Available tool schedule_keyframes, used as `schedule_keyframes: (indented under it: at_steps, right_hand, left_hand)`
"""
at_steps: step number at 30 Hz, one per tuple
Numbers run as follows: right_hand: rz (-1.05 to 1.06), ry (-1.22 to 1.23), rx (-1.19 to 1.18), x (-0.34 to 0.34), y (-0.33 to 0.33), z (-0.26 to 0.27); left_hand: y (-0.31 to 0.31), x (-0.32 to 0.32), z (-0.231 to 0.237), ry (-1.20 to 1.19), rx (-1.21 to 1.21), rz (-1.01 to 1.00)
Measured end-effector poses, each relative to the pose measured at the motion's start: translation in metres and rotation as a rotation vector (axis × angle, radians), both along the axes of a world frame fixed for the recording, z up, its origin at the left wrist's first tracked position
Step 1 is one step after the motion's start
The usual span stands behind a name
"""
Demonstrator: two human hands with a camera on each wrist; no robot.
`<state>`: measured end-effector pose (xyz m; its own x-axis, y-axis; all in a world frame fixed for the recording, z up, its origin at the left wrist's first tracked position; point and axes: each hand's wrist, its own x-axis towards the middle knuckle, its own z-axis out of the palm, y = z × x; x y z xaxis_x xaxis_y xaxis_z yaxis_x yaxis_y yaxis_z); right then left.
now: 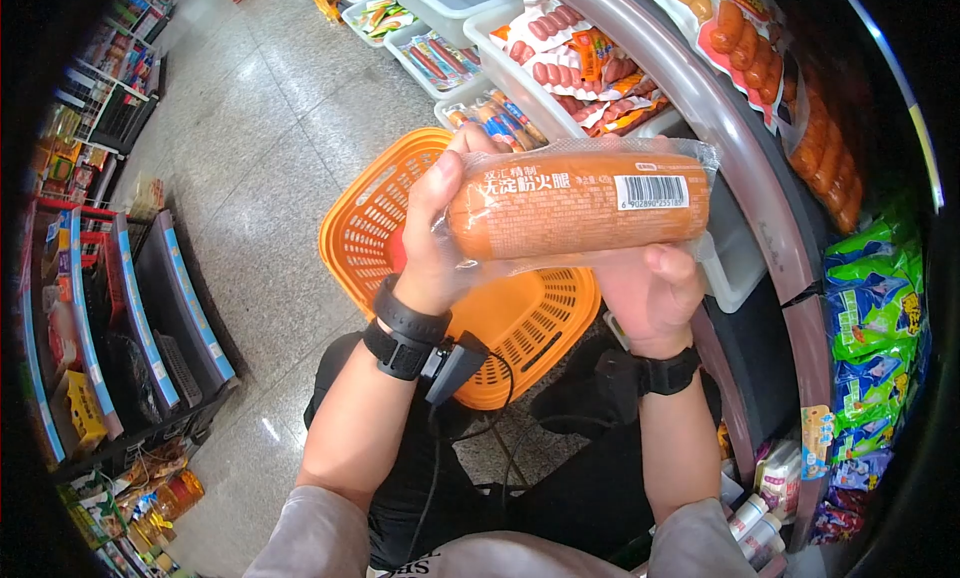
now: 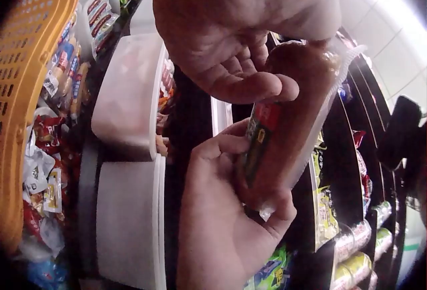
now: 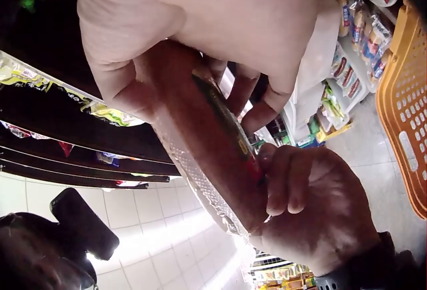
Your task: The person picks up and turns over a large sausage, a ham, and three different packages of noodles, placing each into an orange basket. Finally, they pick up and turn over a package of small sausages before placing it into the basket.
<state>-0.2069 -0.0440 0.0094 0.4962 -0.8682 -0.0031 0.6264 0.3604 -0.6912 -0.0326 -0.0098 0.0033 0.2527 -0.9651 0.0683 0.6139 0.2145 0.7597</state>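
A thick sausage in clear wrap (image 1: 580, 206), its barcode and print facing up, lies level between both hands in the head view. The left hand (image 1: 432, 218) grips its left end, thumb along the near side and fingers behind. Under the right part, the right hand (image 1: 655, 293) holds it from below with the thumb at the lower edge. In the left wrist view the sausage (image 2: 290, 123) slants, with the left hand (image 2: 247, 30) at its upper end and the right hand (image 2: 227, 210) at its lower end. The right wrist view shows its dark label beside the right hand's fingers.
An orange basket (image 1: 545, 323) stands on the floor below the hands. White bins (image 1: 530, 68) of packaged sausages are beyond it. Curved shelves with green packets (image 1: 875, 318) rise at the right. Another shelf unit (image 1: 120, 318) stands at the left, across the tiled floor (image 1: 270, 188).
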Motion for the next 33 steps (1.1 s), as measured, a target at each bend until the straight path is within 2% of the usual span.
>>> schedule_keyframes:
  at_steps: [5,7,8,10,14,17,22,33]
  right_hand:
    - [-0.009,-0.061,-0.023,-0.001,0.0,-0.001]
    - [0.015,-0.058,-0.015,-0.002,0.0,0.0]
    - [0.023,-0.058,-0.013,-0.003,0.0,0.0]
    - [0.026,-0.066,-0.014,-0.003,0.0,0.0]
    - [0.003,0.06,-0.008,-0.003,0.001,0.004]
    - [0.036,0.05,-0.007,-0.001,0.001,0.005]
    - [-0.003,0.042,-0.037,0.001,0.001,0.007]
    - [-0.036,-0.017,-0.074,0.006,0.002,0.006]
  left_hand:
    - [0.0,0.002,0.0,0.013,-0.012,-0.015]
    - [0.0,0.007,-0.006,0.099,-0.103,-0.16]
    - [0.0,0.005,-0.007,0.099,-0.103,-0.16]
    - [-0.001,-0.002,0.002,0.023,0.008,0.006]
    - [0.0,0.002,-0.002,-0.045,-0.021,-0.033]
    - [0.001,0.005,-0.002,-0.1,-0.018,-0.036]
    - [0.0,0.009,-0.013,0.031,-0.124,-0.154]
    - [0.001,0.007,-0.012,0.061,-0.159,-0.165]
